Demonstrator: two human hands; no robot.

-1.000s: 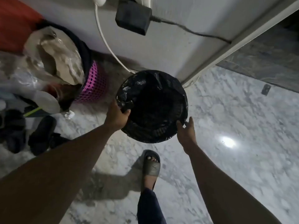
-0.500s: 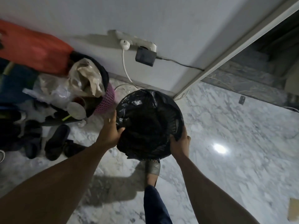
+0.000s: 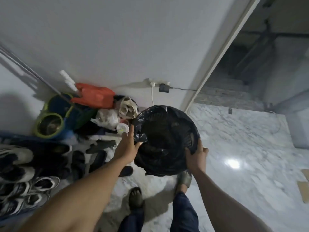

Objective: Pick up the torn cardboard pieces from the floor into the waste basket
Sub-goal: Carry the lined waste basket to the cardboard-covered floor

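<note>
A pale marble floor (image 3: 242,144) met a plain white wall (image 3: 117,39), and the round waste basket (image 3: 189,139), lined with a black plastic bag (image 3: 140,131), was held between the two, in front of the person's legs. The left hand (image 3: 127,146) gripped the basket's left rim, thumb hooked over the crumpled liner and fingers laid along the outside. The right hand (image 3: 196,154) clasped the near right rim, fingers curled over the edge. Taking the basket at opposite sides likely kept its mouth level and facing up, and pinning the liner under the thumb would have stopped the bag slipping inside. The basket seemed to be off the floor, since it covered part of a sandalled foot (image 3: 184,179) below it.

The torn cardboard pieces (image 3: 303,191) lay flat on the marble well to the right of the basket, far from both hands, at the edge of view; how many there were could not be told. None showed inside the basket, whose interior was too dark to read. Left of the basket lay a jumble of shoes (image 3: 25,181), a mop bucket (image 3: 50,124) and an orange bag (image 3: 95,96). Carrying the basket over to the pieces looked like the step in hand.
</note>
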